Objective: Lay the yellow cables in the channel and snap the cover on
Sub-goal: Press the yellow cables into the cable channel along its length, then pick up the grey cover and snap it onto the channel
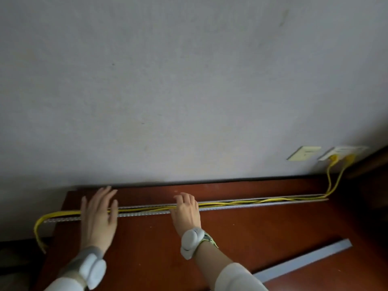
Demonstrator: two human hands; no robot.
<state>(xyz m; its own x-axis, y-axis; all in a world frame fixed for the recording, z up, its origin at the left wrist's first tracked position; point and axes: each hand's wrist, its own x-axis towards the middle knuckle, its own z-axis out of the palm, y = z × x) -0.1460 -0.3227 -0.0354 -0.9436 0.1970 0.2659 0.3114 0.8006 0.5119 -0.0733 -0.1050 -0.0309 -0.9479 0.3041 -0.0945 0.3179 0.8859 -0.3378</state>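
Note:
A long grey channel (241, 207) lies along the back of the dark red table (273, 227), close to the wall. Yellow cables (231, 203) run inside it, rise at the right end to a wall socket (342, 153), and hang off the table's left edge. My left hand (98, 215) hovers flat over the channel's left part with fingers spread and nothing in it. My right hand (185, 211) rests on the channel near its middle, fingers curled down onto the cables. The grey cover strip (304, 261) lies loose on the table at the lower right.
A grey wall (189, 91) rises right behind the table. A second wall plate (304, 153) sits left of the socket. The table's left edge drops off near the hanging cable loop (38, 229). Both wrists wear white bands.

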